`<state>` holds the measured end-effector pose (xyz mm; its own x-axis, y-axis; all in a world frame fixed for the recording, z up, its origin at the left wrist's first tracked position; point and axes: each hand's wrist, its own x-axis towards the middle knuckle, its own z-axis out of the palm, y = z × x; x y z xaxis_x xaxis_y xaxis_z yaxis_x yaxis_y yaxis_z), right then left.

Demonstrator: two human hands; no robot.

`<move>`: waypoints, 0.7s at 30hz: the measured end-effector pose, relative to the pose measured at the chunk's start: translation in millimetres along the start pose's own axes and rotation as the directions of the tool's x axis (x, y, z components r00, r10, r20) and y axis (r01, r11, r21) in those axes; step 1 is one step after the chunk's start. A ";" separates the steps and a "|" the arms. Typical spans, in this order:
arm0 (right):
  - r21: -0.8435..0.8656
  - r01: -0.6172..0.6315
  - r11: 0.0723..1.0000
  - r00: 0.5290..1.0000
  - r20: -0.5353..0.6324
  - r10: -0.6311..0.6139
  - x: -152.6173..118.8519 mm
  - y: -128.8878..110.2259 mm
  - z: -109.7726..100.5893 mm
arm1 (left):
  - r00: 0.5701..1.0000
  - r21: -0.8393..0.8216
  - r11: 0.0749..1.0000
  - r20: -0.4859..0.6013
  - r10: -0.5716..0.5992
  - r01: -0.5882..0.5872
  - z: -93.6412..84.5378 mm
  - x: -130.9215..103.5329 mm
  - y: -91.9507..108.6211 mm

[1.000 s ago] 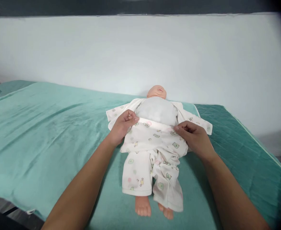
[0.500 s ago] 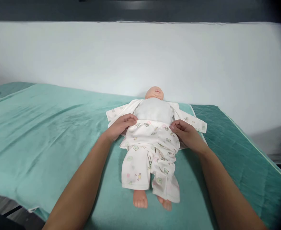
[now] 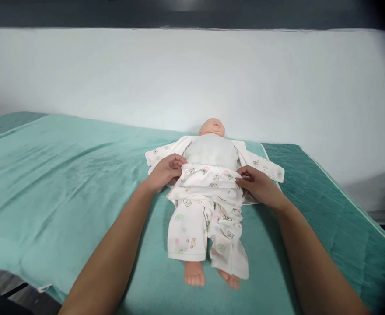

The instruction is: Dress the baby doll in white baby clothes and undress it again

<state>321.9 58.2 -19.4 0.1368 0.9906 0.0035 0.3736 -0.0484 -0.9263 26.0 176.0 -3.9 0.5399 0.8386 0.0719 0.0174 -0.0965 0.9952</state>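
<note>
A baby doll [image 3: 211, 148] lies on its back, feet toward me, its torso pale grey. White printed baby pants [image 3: 208, 188] cover its legs up to the waist, with bare feet [image 3: 194, 274] showing below the cuffs. A matching open jacket [image 3: 264, 167] is spread out under the doll, sleeves to both sides. My left hand [image 3: 168, 172] is closed at the left end of the waistband, fingers pinched on the pants' edge. At the opposite end, my right hand [image 3: 256, 184] pinches the waistband between thumb and fingers.
A light green sheet [image 3: 81, 183] covers the bed, and a darker quilted pad [image 3: 323, 218] lies on the right. Behind the doll's head rises a white wall [image 3: 192, 78]. The bed's front edge drops to a grey floor [image 3: 2, 280] at lower left.
The pants and the doll's feet have shifted slightly to the right. The waistband's left end sits a little more to the right, and my right hand has moved slightly right with its end.
</note>
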 end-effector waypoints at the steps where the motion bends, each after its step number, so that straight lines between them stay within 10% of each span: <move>1: 0.008 -0.017 1.000 0.998 -0.067 0.017 0.9 0.4 1.2 | 0.995 -0.019 1.000 -0.097 0.014 -0.016 2.2 2.0 -4.0; 5: -0.019 -0.066 0.998 0.936 -0.347 0.055 3.9 -4.2 11.4 | 0.928 0.062 0.994 -0.358 0.107 -0.090 11.6 9.0 -12.0; 14: -0.065 -0.027 0.998 0.977 -0.212 0.012 6.5 -0.1 17.6 | 0.992 0.100 0.987 -0.042 -0.121 0.125 10.0 5.2 -2.1; 18: -0.356 0.262 0.897 0.885 -0.282 -0.370 -16.3 -38.3 19.0 | 0.990 0.078 0.987 -0.025 -0.140 0.142 8.6 3.8 -0.7; 21: -0.249 0.507 0.825 0.846 -0.041 -0.532 -49.3 -80.9 34.6 | 0.992 0.089 0.988 -0.024 -0.123 0.124 10.2 5.4 -0.9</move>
<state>253.2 17.7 42.3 -0.0450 0.8583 0.5112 0.6058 0.4304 -0.6691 37.5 175.1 -5.0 0.5132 0.8568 -0.0491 0.1589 -0.0387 0.9865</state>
